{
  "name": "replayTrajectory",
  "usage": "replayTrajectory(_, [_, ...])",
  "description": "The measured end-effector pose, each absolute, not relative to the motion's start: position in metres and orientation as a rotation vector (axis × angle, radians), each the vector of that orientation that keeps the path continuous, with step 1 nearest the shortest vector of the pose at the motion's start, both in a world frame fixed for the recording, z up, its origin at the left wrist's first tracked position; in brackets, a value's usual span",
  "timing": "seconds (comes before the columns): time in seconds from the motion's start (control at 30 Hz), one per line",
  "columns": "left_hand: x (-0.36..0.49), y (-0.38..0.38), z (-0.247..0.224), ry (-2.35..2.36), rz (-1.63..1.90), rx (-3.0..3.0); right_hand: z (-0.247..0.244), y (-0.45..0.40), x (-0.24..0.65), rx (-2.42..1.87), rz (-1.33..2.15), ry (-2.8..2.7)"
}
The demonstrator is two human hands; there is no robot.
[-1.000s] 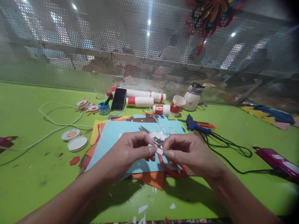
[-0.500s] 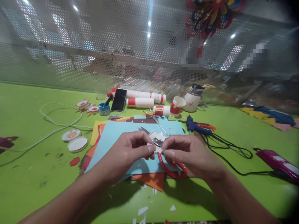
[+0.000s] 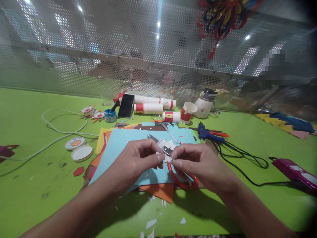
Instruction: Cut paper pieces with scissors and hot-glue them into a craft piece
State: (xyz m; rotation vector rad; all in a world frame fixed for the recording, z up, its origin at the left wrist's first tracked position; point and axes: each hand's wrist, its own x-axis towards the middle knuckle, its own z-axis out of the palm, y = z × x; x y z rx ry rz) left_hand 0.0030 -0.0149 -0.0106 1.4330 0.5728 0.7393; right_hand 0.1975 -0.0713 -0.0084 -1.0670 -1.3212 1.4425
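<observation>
Bright green tabletop [image 3: 44, 195] spreads under everything I watch through the head camera: at left, a looping white cable [image 3: 71, 133], then two round white lids [image 3: 82, 153]. Over a light-blue paper sheet [image 3: 114, 145], my left hand [image 3: 138, 158] pinches one end of a small white paper piece [image 3: 167, 159]. Red-handled metal scissors [image 3: 183, 185] lie below. My right hand [image 3: 203, 163] pinches the other end, fingertips closed, near a blue glue gun [image 3: 205, 133].

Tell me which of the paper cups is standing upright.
The red-and-white cup beside the white jug: its mouth faces up, while the other cups lie sideways.
</observation>
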Motion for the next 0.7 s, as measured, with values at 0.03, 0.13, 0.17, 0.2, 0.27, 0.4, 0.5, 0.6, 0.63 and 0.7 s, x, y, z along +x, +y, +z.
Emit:
replayTrajectory(0.03, [0.0029,-0.0149,-0.0106,0.574,0.737,1.43,-0.0084,-0.0713,0.1974,-1.069,1.438,-1.319])
replayTrajectory(0.13, [0.0029,-0.0152,-0.0105,0.575,0.735,1.424,-0.0083,-0.0712,0.1969,-1.064,1.445,-1.307])
replayTrajectory(0.17, [0.003,-0.0153,-0.0106,0.574,0.737,1.423,-0.0082,-0.0713,0.1967,-1.065,1.451,-1.304])
replayTrajectory(0.2, [0.0031,-0.0153,-0.0107,0.572,0.741,1.423,-0.008,-0.0715,0.1967,-1.068,1.453,-1.306])
replayTrajectory(0.27, [0.0031,-0.0152,-0.0112,0.573,0.741,1.431,-0.0075,-0.0724,0.1969,-1.078,1.445,-1.315])
replayTrajectory(0.4, [0.0025,-0.0146,-0.012,0.593,0.753,1.437,-0.0075,-0.0738,0.1972,-1.106,1.417,-1.325])
replayTrajectory(0.5, [0.0022,-0.0146,-0.0119,0.599,0.76,1.431,-0.0083,-0.0727,0.1972,-1.123,1.398,-1.339])
replayTrajectory(0.6, [0.0025,-0.0149,-0.0113,0.6,0.76,1.434,-0.0091,-0.0709,0.1973,-1.126,1.392,-1.342])
replayTrajectory(0.63, [0.0027,-0.015,-0.011,0.604,0.763,1.436,-0.0091,-0.0705,0.1972,-1.129,1.393,-1.339])
replayTrajectory(0.7, [0.0033,-0.015,-0.0105,0.614,0.768,1.441,-0.009,-0.0703,0.1968,-1.13,1.396,-1.336])
